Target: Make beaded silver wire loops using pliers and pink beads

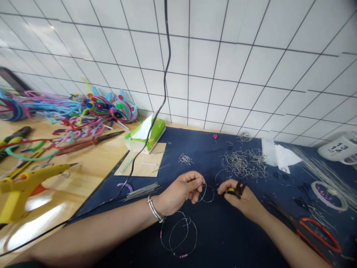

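My left hand (189,188), with a silver bangle at the wrist, pinches a thin wire (206,201) bent into small loops. Facing it, my right hand (240,197) is closed around small pliers (238,189) with dark jaws and a bit of yellow on the handle. The jaws point up and away from the wire. Below my left hand, wire rings (178,238) threaded with a few pink beads lie on the dark blue cloth (217,238). A tangle of bent wire pieces (245,163) lies beyond my right hand.
Orange-handled scissors (320,234) and a round bead dish (329,196) lie at right, near a white mug (338,149). A tissue pack (146,136) stands behind straight wires (143,191). A yellow glue gun (30,186) rests at left. A black cable (166,70) hangs across the view.
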The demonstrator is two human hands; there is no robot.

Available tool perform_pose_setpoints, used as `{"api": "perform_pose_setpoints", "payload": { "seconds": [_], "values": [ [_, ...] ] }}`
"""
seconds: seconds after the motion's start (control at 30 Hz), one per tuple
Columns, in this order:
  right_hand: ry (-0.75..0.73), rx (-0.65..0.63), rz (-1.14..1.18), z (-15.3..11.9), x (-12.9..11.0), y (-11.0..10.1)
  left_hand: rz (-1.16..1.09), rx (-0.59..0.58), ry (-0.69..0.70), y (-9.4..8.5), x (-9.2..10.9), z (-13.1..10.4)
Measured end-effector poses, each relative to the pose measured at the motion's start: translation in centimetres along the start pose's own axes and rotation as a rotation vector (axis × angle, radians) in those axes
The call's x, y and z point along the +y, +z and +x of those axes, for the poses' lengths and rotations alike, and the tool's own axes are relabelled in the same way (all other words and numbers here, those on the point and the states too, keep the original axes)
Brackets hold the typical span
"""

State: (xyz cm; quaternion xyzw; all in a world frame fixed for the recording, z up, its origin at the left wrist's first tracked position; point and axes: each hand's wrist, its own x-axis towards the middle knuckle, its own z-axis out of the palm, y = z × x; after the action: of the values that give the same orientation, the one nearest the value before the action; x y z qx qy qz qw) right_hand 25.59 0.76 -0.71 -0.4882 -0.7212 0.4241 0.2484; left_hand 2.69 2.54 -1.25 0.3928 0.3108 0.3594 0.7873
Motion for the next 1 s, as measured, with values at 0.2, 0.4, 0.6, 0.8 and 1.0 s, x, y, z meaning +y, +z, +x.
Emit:
{"api": "perform_pose_setpoints", "payload": {
  "seconds": [0.2,0.4,0.6,0.8,1.0],
  "values": [
    [0.076,0.149,-0.206,-0.4,-1.3,0.9,0.017,-0.049,-0.033,0.4,0.0,-0.3],
    [0.321,-0.225,0.461,-1.0,-2.7,0.1,0.117,-0.092,0.009,0.7,0.0,-0.5],
    [0.395,-0.545,0.789,-1.6,-2.4,1.5,0.252,-0.146,0.099,0.3,-0.1,-0.3],
    [0.339,-0.615,0.771,-1.7,-1.7,2.2,0.308,-0.189,0.076,0.2,-0.1,-0.4],
    [0.327,-0.630,0.708,-1.8,-1.9,2.1,0.329,-0.217,0.051,0.4,0.0,-0.4]
  ]
}}
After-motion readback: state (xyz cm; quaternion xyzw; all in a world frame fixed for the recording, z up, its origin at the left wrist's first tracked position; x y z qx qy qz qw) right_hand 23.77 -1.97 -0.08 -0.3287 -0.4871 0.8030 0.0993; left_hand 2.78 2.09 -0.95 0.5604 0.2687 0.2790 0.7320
